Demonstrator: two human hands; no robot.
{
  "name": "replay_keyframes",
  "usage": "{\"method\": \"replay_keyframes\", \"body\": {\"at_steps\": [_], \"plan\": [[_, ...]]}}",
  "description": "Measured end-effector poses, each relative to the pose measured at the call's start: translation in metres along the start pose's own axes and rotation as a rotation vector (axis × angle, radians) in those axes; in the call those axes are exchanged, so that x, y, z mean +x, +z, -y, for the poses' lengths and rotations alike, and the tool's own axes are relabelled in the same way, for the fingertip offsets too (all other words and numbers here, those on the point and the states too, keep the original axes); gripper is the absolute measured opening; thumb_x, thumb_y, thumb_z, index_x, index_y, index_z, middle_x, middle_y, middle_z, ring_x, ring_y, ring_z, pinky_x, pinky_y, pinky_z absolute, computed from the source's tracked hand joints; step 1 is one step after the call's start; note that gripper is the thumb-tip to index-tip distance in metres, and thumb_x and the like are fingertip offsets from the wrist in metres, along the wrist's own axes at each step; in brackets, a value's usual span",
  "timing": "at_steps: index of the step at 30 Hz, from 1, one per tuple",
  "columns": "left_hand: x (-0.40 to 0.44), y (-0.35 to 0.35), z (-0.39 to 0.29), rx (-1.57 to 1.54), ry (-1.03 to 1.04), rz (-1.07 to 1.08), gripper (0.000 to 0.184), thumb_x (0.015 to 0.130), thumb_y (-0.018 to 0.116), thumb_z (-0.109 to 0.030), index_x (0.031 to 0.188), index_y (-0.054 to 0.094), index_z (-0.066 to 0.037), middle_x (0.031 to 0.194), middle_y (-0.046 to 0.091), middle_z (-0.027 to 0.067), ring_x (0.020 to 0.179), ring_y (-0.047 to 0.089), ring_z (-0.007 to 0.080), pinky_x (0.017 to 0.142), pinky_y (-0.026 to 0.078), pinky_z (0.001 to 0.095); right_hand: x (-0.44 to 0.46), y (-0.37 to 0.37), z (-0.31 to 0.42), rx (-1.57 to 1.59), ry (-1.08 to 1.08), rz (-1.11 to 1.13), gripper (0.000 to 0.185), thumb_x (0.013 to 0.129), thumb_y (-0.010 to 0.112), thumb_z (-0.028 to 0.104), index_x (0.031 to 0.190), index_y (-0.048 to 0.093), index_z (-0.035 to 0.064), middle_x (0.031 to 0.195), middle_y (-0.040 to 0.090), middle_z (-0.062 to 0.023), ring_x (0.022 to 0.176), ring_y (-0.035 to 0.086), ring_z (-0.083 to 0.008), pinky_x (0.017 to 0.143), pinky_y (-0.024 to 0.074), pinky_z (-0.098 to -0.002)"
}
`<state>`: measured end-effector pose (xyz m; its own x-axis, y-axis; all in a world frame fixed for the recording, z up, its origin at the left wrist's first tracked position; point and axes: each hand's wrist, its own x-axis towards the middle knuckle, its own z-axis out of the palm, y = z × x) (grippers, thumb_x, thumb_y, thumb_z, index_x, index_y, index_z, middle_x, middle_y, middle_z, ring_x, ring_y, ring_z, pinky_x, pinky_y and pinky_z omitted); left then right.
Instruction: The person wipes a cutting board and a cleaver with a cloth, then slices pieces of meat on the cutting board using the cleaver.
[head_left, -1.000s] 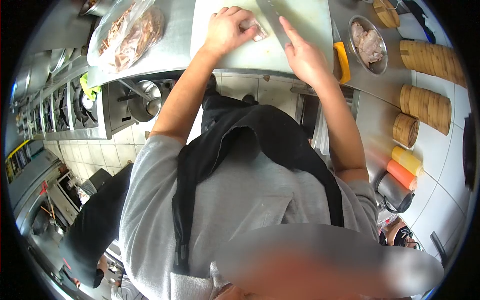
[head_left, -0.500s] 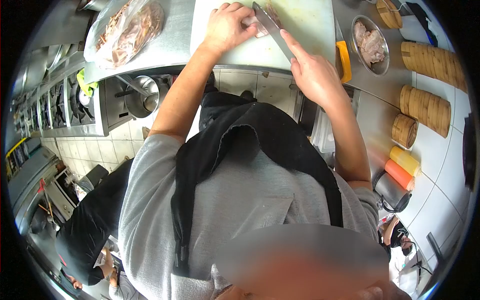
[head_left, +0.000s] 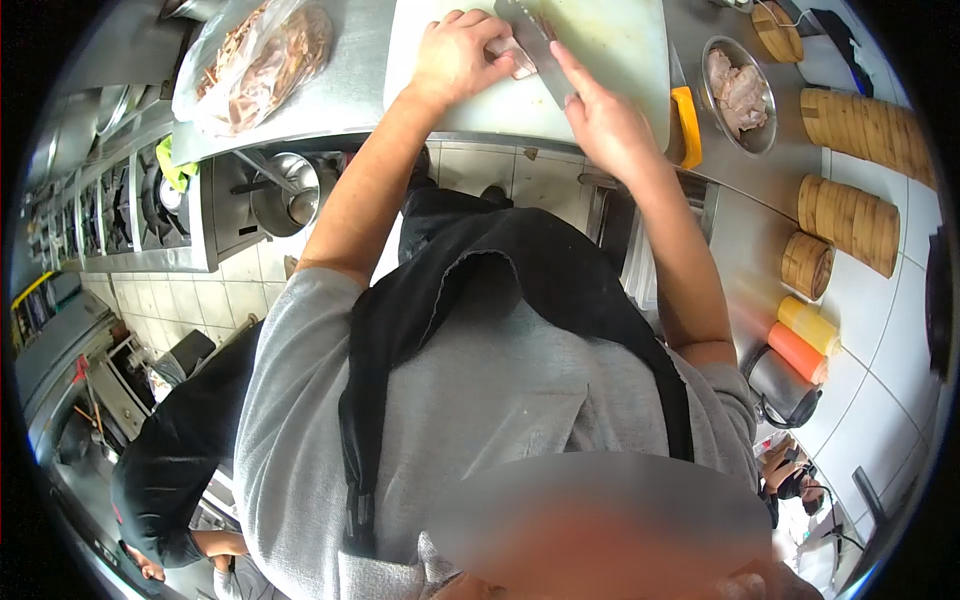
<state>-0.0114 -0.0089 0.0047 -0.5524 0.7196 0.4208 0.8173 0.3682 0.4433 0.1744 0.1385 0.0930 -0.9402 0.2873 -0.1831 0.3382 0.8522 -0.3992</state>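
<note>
My left hand (head_left: 458,62) presses a piece of pale pink raw meat (head_left: 514,58) onto the white cutting board (head_left: 622,50), fingers curled over it. My right hand (head_left: 608,118) grips a broad-bladed kitchen knife (head_left: 538,55), its index finger stretched along the back of the blade. The handle is mostly hidden in the palm. The blade stands just right of the meat, close to the left fingertips; whether it touches the meat I cannot tell. Darker scraps lie on the board behind the blade, partly covered by it.
Left of the board, a clear plastic bag (head_left: 262,70) holds raw meat strips. At the right are a metal bowl (head_left: 757,138) with raw meat pieces, an orange-yellow object (head_left: 686,128), bamboo steamers (head_left: 848,222) and squeeze bottles (head_left: 800,352). Another person (head_left: 185,440) bends at lower left.
My right hand and the knife have shifted up and left, and the blade stands more steeply. The left hand stays almost in place on the meat. The other person's arm has moved.
</note>
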Motion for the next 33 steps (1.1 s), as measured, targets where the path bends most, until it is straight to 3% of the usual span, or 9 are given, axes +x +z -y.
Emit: {"method": "replay_keyframes", "body": {"at_steps": [4, 6, 13, 15, 21, 25, 27, 33], "plan": [[-0.005, 0.006, 0.009, -0.096, 0.012, -0.061, 0.032, 0.075, 0.076, -0.034, 0.103, 0.074, -0.017, 0.103, 0.068, 0.0016, 0.105, 0.063, 0.0264, 0.090, 0.049, 0.0458, -0.004, -0.014, -0.006, 0.009, 0.012, -0.109, 0.069, 0.097, 0.054, 0.015, 0.160, 0.032, 0.0313, 0.083, 0.071, -0.0224, 0.078, 0.069, -0.0435, 0.080, 0.0546, -0.0544], [-0.007, 0.007, 0.009, -0.052, 0.043, -0.099, 0.030, 0.075, 0.076, -0.033, 0.101, 0.073, -0.017, 0.102, 0.068, 0.0021, 0.104, 0.063, 0.0267, 0.089, 0.049, 0.0455, -0.018, -0.032, 0.007, 0.001, 0.066, 0.027, 0.068, 0.098, 0.054, 0.016, 0.160, 0.032, 0.0313, 0.082, 0.070, -0.0220, 0.077, 0.069, -0.0428, 0.079, 0.0547, -0.0543], [-0.006, 0.003, 0.003, -0.038, 0.034, -0.073, 0.029, 0.076, 0.076, -0.034, 0.101, 0.074, -0.018, 0.101, 0.068, 0.0008, 0.104, 0.063, 0.0264, 0.088, 0.050, 0.0463, -0.030, -0.025, 0.013, -0.113, -0.055, 0.051, 0.069, 0.096, 0.056, 0.014, 0.160, 0.035, 0.0293, 0.079, 0.069, -0.0225, 0.074, 0.068, -0.0420, 0.076, 0.0546, -0.0543], [-0.004, 0.003, -0.001, -0.142, 0.021, -0.054, 0.025, 0.077, 0.075, -0.023, 0.097, 0.071, -0.008, 0.096, 0.064, 0.0126, 0.095, 0.061, 0.0340, 0.088, 0.051, 0.0463, -0.032, -0.025, 0.013, -0.131, -0.062, 0.064, 0.071, 0.095, 0.058, 0.013, 0.160, 0.034, 0.0289, 0.079, 0.069, -0.0227, 0.073, 0.068, -0.0426, 0.074, 0.0544, -0.0549], [-0.002, -0.008, -0.008, -0.106, 0.047, -0.049, 0.025, 0.078, 0.075, -0.023, 0.097, 0.070, -0.007, 0.098, 0.064, 0.0129, 0.095, 0.060, 0.0325, 0.089, 0.051, 0.0457, -0.034, -0.027, 0.022, -0.180, -0.036, 0.074, 0.072, 0.093, 0.060, 0.011, 0.160, 0.036, 0.0265, 0.077, 0.069, -0.0226, 0.073, 0.068, -0.0426, 0.073, 0.0545, -0.0547], [-0.003, -0.009, -0.007, -0.120, 0.012, -0.009, 0.023, 0.079, 0.075, -0.020, 0.098, 0.069, -0.007, 0.099, 0.064, 0.0128, 0.096, 0.060, 0.0326, 0.089, 0.052, 0.0450, -0.031, -0.022, 0.016, -0.132, -0.092, 0.024, 0.073, 0.093, 0.060, 0.011, 0.160, 0.035, 0.0262, 0.078, 0.069, -0.0232, 0.074, 0.068, -0.0433, 0.073, 0.0546, -0.0552], [-0.005, -0.002, -0.001, 0.003, 0.018, -0.038, 0.030, 0.077, 0.076, -0.034, 0.102, 0.074, -0.019, 0.102, 0.068, 0.0003, 0.104, 0.063, 0.0260, 0.089, 0.050, 0.0458, -0.034, -0.021, 0.014, -0.155, -0.081, 0.051, 0.074, 0.093, 0.059, 0.011, 0.160, 0.033, 0.0262, 0.079, 0.069, -0.0237, 0.074, 0.068, -0.0440, 0.073, 0.0541, -0.0557], [-0.005, 0.002, 0.004, -0.010, 0.031, -0.022, 0.031, 0.076, 0.076, -0.034, 0.102, 0.075, -0.019, 0.103, 0.069, 0.0006, 0.104, 0.063, 0.0275, 0.089, 0.051, 0.0459, 0.004, 0.008, 0.004, -0.046, -0.087, -0.062, 0.072, 0.095, 0.056, 0.012, 0.160, 0.033, 0.0272, 0.079, 0.069, -0.0238, 0.077, 0.069, -0.0446, 0.077, 0.0541, -0.0553]]}}
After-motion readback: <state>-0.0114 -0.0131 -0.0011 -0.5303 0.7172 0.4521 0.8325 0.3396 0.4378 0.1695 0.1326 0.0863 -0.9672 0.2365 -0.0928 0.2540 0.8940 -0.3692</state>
